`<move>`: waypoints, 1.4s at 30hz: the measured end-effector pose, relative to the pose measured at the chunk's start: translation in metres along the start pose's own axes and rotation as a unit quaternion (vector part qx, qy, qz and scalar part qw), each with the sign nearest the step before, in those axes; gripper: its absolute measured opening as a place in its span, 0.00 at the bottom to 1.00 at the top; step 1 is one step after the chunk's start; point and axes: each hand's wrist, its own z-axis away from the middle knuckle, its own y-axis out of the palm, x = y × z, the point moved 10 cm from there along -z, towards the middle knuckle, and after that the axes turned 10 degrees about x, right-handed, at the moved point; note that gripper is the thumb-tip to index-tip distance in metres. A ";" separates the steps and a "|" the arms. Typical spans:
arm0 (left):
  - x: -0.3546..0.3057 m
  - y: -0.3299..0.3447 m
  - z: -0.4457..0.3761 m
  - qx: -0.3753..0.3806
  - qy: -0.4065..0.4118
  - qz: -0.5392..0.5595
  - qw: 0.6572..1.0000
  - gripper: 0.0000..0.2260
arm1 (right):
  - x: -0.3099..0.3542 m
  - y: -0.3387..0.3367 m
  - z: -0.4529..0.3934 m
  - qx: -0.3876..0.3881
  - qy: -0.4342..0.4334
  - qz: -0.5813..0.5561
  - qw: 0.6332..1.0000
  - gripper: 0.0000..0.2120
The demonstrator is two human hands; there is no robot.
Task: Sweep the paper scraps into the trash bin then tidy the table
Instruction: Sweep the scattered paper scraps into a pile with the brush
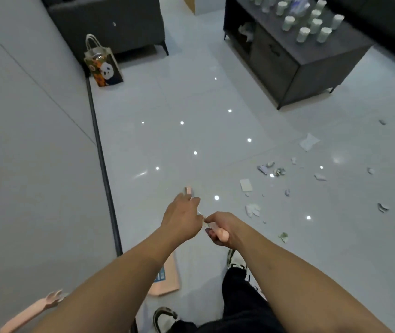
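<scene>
- Head view: looking down at a glossy pale floor point(179, 97), ceiling lights glinting off it.
- Left hand point(182, 217) reaching forward over a pink handle point(188, 190), fingers curling round its top; grip looking partly wrapped, not fully clear.
- Right hand point(223, 230) clenching a second pink handle end point(221, 235), fingers wrapped tight round it.
- Pink dustpan point(167, 280) showing low under the left forearm, resting on the floor.
- Paper scraps point(273, 171) lying scattered on the floor to the right of the hands, well apart from them; a larger white piece point(308, 141) sitting farther out.
- Dark desk point(295, 56) standing at upper right, carrying rows of pale cups point(303, 34).
- Panda-print bag point(104, 66) leaning by the wall point(23, 140) at upper left, near a dark sofa point(110, 22).
- Shoe point(163, 318) and black trouser leg point(242, 299) showing at the bottom edge.
</scene>
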 end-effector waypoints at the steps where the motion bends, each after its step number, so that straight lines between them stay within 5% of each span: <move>1: -0.011 0.000 -0.013 0.011 -0.003 -0.008 1.000 0.21 | 0.006 -0.020 0.000 -0.005 -0.006 -0.020 1.000 0.08; 14: -0.197 0.004 -0.150 0.096 0.077 -0.060 0.991 0.23 | 0.064 -0.287 0.063 -0.181 -0.058 -0.124 0.974 0.05; 19: -0.223 -0.003 -0.176 0.103 0.108 -0.099 0.984 0.21 | 0.090 -0.287 0.060 -0.202 -0.083 -0.123 0.968 0.05; 24: -0.214 -0.025 -0.219 0.109 0.093 -0.097 0.985 0.20 | 0.140 -0.273 0.057 -0.134 -0.105 -0.173 0.970 0.03; 29: -0.200 -0.057 -0.278 0.120 0.110 -0.103 0.981 0.21 | 0.182 -0.266 0.025 -0.091 -0.091 -0.262 0.956 0.12; 35: -0.187 -0.116 -0.365 0.120 0.136 -0.110 0.977 0.21 | 0.232 -0.304 0.010 -0.251 -0.081 -0.302 0.916 0.10; 42: -0.208 -0.158 -0.429 0.139 0.180 -0.117 0.967 0.21 | 0.321 -0.293 0.000 -0.308 -0.121 -0.292 0.898 0.11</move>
